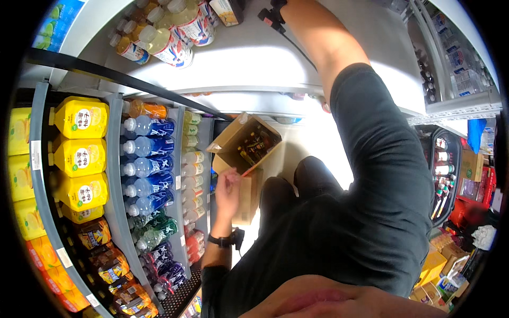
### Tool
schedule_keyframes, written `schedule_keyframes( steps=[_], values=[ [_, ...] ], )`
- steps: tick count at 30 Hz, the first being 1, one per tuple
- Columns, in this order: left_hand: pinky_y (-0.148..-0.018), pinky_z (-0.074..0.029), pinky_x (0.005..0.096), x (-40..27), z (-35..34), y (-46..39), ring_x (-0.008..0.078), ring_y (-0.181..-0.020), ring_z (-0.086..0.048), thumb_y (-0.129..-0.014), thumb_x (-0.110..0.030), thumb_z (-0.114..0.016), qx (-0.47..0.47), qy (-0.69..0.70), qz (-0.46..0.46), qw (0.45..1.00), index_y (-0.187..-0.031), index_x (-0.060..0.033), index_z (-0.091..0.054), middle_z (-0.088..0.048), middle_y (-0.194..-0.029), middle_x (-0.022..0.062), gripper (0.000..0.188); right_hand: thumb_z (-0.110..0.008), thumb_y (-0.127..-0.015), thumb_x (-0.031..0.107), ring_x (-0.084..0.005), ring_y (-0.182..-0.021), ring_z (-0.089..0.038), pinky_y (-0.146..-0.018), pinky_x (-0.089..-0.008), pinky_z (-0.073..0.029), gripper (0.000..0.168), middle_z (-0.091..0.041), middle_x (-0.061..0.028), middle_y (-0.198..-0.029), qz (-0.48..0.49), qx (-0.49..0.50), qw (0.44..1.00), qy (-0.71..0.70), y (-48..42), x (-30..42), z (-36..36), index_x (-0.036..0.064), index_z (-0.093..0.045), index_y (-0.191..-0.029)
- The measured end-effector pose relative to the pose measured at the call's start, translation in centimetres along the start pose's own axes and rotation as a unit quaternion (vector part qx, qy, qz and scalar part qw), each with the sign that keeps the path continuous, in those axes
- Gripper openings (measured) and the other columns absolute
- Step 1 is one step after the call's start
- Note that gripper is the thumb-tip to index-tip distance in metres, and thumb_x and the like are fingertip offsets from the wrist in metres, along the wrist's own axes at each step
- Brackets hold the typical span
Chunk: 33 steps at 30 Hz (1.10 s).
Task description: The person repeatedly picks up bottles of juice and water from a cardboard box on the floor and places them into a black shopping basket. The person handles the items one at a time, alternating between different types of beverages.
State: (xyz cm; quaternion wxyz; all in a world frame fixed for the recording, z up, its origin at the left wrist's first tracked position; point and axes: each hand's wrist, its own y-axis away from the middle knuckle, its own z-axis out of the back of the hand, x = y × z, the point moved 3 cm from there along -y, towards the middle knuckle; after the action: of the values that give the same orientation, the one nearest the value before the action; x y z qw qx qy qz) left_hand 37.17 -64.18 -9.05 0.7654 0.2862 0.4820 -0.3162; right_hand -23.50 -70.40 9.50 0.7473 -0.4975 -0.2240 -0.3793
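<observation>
My left hand (228, 192) is raised with curled fingers by the near edge of an open cardboard carton (224, 137). Whether the fingers grip the carton's edge cannot be made out. Several small dark bottles with yellow markings (256, 147) lie in the carton. It rests tilted over another cardboard box (242, 198). A black band with a small device (226, 240) circles my left wrist. My right arm (318, 35) reaches forward over a white shelf (254, 65). The right hand is beyond the top edge of view; a black strap and cable (274, 18) show at that wrist.
Shelves on the left hold yellow jugs (81, 155), blue-labelled bottles (149, 167) and pale drink bottles (194, 171). Bottles with white caps (167, 43) stand on the white shelf. A dark bar (119, 81) crosses above the left shelves. To the right is a dark crate of bottles (445, 171).
</observation>
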Motion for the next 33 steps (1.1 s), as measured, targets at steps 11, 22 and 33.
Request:
schedule_keyframes(
  steps=[11, 22, 33],
  values=[
    [-0.109, -0.047, 0.0453, -33.9, -1.0, -30.0, 0.0416, -0.129, -0.057, -0.091, -0.030, -0.076, -0.202, -0.258, -0.486, 0.810, -0.142, 0.0054, -0.049, -0.055, -0.140, 0.0300, 0.068, -0.070, -0.097, 0.017, -0.0176, -0.081, -0.056, -0.076, -0.0332, -0.047, 0.029, -0.061, -0.0061, -0.087, 0.009, -0.045, 0.926, -0.374, 7.4, -0.3, 10.2, 0.002, -0.059, -0.119],
    [-0.098, -0.053, 0.0453, -33.4, -1.8, -44.2, 0.0421, -0.115, -0.066, -0.083, -0.062, -0.074, -0.174, -0.337, -0.372, 0.847, -0.140, -0.0042, -0.058, -0.069, -0.123, 0.0253, 0.083, -0.074, -0.095, 0.031, -0.0121, -0.092, -0.062, -0.086, -0.0286, -0.050, 0.039, -0.068, -0.0050, -0.101, -0.056, 0.037, 0.926, -0.373, 18.2, 3.1, 22.3, 0.003, -0.059, -0.117],
    [-0.089, -0.056, 0.0358, -30.5, 1.9, -21.9, 0.0219, -0.102, -0.068, -0.102, -0.029, -0.066, -0.107, 0.025, -0.323, 0.940, -0.135, -0.0022, -0.055, -0.070, -0.122, 0.0159, 0.044, -0.070, -0.096, 0.035, -0.0198, -0.115, -0.060, -0.103, -0.0372, -0.047, 0.062, -0.065, -0.0089, -0.123, -0.187, 0.295, 0.842, -0.410, 30.9, 7.2, 36.6, 0.006, -0.046, -0.145]
  ],
)
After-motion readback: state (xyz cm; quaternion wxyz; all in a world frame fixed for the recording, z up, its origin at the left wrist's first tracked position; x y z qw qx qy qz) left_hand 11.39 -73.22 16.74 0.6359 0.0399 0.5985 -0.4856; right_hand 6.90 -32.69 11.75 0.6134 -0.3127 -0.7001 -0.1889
